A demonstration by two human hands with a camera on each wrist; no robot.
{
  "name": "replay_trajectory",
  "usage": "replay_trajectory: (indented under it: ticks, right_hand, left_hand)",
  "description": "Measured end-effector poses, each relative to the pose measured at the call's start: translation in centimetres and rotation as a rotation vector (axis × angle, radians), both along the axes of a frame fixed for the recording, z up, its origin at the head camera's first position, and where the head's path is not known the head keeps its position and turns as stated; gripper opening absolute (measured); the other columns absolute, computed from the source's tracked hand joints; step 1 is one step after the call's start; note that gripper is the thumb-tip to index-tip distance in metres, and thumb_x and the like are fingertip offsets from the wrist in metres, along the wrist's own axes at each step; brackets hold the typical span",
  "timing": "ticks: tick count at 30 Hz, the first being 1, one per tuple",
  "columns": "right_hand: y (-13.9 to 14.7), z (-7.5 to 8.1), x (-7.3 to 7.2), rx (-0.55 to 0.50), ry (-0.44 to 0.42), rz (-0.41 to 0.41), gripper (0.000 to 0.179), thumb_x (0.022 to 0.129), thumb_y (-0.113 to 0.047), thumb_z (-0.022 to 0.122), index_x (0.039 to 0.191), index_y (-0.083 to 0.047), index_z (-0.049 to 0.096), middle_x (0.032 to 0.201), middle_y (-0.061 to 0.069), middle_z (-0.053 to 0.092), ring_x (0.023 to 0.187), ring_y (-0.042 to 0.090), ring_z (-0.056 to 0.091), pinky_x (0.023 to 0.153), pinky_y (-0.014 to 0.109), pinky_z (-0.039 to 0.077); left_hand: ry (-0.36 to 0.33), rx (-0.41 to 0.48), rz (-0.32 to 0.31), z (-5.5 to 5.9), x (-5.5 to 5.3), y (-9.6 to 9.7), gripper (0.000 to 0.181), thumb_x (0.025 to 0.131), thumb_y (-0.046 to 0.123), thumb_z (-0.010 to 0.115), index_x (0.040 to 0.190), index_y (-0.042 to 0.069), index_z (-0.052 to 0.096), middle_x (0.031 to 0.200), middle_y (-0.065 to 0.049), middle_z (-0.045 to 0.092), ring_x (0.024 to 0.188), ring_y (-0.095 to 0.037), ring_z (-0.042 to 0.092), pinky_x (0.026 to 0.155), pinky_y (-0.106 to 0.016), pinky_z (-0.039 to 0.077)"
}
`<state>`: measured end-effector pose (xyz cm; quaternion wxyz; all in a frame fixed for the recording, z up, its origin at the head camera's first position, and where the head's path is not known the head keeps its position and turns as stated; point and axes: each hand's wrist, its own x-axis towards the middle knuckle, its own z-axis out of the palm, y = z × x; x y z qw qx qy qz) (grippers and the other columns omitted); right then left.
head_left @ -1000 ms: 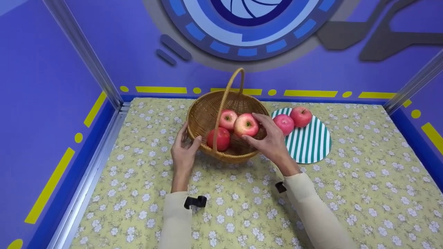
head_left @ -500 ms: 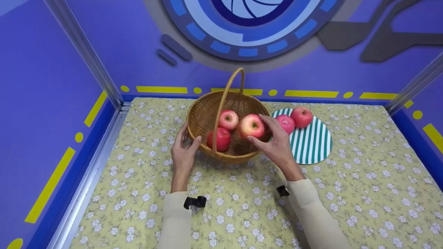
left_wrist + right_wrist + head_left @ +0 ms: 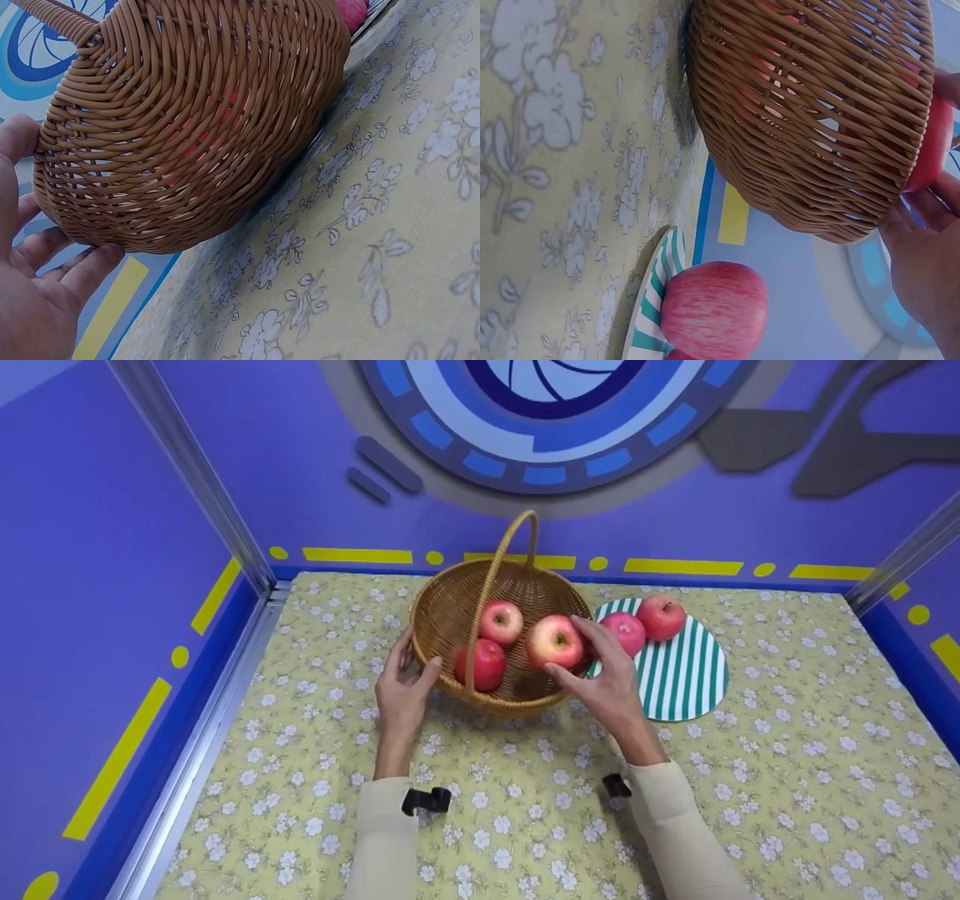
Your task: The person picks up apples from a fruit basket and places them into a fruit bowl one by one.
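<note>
Two apples point(image 3: 501, 622) are resting in the basket point(image 3: 450, 592) while the left hand point(image 3: 403, 690) is gripping its rim, seemingly to steady it, and the right hand point(image 3: 609, 682) is holding a third apple point(image 3: 551, 645) near the opposite rim, fingers apart, likely for security.

A person's bare left hand point(image 3: 402, 694) and right hand point(image 3: 607, 682) extend from plain cream sleeves point(image 3: 384, 847), ending at the wrist behind each grip. A notched black bracket point(image 3: 416, 801) juts inward behind the left grip, a compact black piece point(image 3: 616, 785) behind the right.
</note>
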<state>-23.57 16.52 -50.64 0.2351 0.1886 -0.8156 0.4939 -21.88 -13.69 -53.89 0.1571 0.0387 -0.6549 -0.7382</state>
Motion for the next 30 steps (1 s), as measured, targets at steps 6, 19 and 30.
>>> replay_trajectory:
  ticks: [6, 19, 30]
  right_hand:
    - [0.3, -0.3, 0.4, -0.034, 0.002, 0.007, 0.074, 0.082, -0.015, 0.095, 0.148, -0.006, 0.062, 0.145, 0.011, 0.062, 0.131, 0.024, 0.059, 0.108, 0.025, 0.05]
    - [0.5, 0.3, 0.5, -0.105, 0.011, 0.009, 0.074, 0.079, -0.001, 0.094, 0.146, 0.002, 0.061, 0.143, 0.015, 0.064, 0.126, 0.026, 0.061, 0.104, 0.021, 0.053]
    - [0.7, 4.5, 2.6, -0.139, 0.104, 0.002, 0.068, 0.077, 0.015, 0.087, 0.138, 0.016, 0.059, 0.133, 0.032, 0.062, 0.12, 0.023, 0.064, 0.099, 0.02, 0.055]
  left_hand:
    - [-0.005, -0.004, -0.011, -0.2, 0.0, 0.3, 0.065, 0.098, 0.014, 0.08, 0.157, 0.022, 0.055, 0.159, -0.01, 0.051, 0.142, -0.031, 0.053, 0.108, -0.036, 0.055]
    - [0.03, -0.004, 0.006, -0.1, -0.2, 0.1, 0.064, 0.097, 0.01, 0.079, 0.157, 0.018, 0.055, 0.157, -0.013, 0.053, 0.14, -0.03, 0.055, 0.109, -0.035, 0.054]
    - [0.005, -0.01, 0.013, -0.2, -0.2, -0.1, 0.064, 0.098, 0.011, 0.079, 0.156, 0.018, 0.056, 0.156, -0.013, 0.054, 0.141, -0.032, 0.054, 0.109, -0.036, 0.054]
